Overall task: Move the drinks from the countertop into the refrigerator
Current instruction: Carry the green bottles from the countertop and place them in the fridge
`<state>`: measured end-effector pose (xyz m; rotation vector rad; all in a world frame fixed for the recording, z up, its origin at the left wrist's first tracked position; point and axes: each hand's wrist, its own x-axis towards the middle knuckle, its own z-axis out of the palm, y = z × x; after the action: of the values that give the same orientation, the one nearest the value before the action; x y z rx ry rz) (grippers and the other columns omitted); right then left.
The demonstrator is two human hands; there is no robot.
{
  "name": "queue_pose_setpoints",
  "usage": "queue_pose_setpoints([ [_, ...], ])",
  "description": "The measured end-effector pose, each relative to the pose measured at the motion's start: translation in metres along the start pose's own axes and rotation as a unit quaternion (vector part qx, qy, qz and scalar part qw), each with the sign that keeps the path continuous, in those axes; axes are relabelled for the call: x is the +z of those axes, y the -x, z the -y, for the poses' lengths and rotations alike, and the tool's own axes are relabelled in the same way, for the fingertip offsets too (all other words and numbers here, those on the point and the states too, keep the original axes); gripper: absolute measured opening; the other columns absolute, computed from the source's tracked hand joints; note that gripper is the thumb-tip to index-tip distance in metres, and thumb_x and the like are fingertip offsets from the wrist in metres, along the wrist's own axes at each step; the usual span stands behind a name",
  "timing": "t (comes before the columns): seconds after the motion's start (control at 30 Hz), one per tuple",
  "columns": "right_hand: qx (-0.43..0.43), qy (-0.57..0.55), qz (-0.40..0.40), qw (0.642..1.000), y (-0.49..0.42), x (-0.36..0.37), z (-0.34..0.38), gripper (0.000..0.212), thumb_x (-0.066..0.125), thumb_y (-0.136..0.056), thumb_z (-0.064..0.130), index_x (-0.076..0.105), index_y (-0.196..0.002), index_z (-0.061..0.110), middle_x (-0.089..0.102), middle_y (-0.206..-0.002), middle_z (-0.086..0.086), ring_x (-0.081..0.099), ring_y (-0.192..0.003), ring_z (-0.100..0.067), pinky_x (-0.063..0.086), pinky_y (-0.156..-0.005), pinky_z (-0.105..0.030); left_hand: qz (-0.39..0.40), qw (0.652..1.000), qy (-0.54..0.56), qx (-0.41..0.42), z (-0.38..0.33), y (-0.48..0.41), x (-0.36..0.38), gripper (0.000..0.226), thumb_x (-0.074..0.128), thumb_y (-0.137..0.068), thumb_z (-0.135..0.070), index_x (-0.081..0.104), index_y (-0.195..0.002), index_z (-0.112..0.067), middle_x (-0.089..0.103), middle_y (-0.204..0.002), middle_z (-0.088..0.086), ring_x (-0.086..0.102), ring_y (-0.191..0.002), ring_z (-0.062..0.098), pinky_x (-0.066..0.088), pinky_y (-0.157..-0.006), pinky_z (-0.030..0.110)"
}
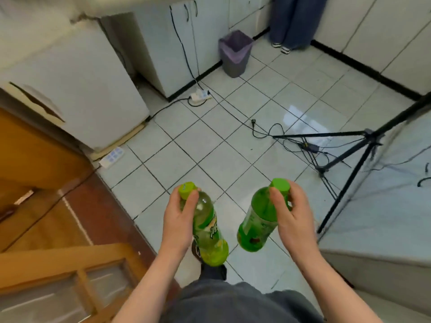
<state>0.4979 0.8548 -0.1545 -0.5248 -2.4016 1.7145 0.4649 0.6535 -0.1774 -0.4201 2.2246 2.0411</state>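
Note:
My left hand [178,220] grips a yellow-green drink bottle [207,227] by its neck, just under the lime cap. My right hand [290,213] grips a darker green drink bottle [258,224] the same way, thumb on its shoulder. Both bottles hang upright over the tiled floor in front of me, a short gap between them. A small white refrigerator [88,89] stands at the left with its door shut.
A black tripod [349,164] with cables stands on the right. Power strips [200,95] and cords lie on the floor. A grey bin [235,53] sits at the back beside a person's legs [291,22]. A wooden door [46,264] is at the lower left.

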Motion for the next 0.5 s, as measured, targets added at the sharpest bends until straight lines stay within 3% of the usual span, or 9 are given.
queue_pose_setpoints([
  [0.17,-0.044,-0.027,0.037,0.998,-0.054,0.095,0.053,0.017,0.050,-0.082,0.051,0.056,-0.088,0.036,0.057,-0.092,0.003,0.052,-0.082,-0.006,0.039,-0.066,-0.010,-0.079,0.996,0.001,0.036,-0.029,-0.074,-0.086,0.008,0.051,-0.095,-0.023,0.059,-0.093,-0.025,0.064,-0.087,-0.009,0.060,-0.074,-0.005,0.047,-0.064,0.009],
  [0.37,-0.086,-0.023,0.097,0.991,-0.112,0.181,0.100,0.022,0.047,-0.080,0.055,0.057,-0.087,0.038,0.057,-0.089,0.006,0.053,-0.083,-0.009,0.040,-0.067,-0.011,-0.170,0.984,0.008,0.060,-0.039,-0.130,-0.157,0.011,0.050,-0.096,-0.023,0.058,-0.093,-0.029,0.065,-0.081,-0.027,0.058,-0.075,-0.010,0.044,-0.067,0.006],
  [0.5,-0.097,0.001,0.158,0.983,-0.157,0.243,0.112,0.020,0.051,-0.082,0.051,0.058,-0.088,0.033,0.057,-0.089,0.006,0.054,-0.084,-0.009,0.042,-0.068,-0.014,-0.219,0.975,0.044,0.011,-0.027,-0.170,-0.184,0.014,0.057,-0.091,-0.036,0.062,-0.100,-0.026,0.066,-0.087,-0.021,0.061,-0.086,0.000,0.048,-0.081,0.024],
])
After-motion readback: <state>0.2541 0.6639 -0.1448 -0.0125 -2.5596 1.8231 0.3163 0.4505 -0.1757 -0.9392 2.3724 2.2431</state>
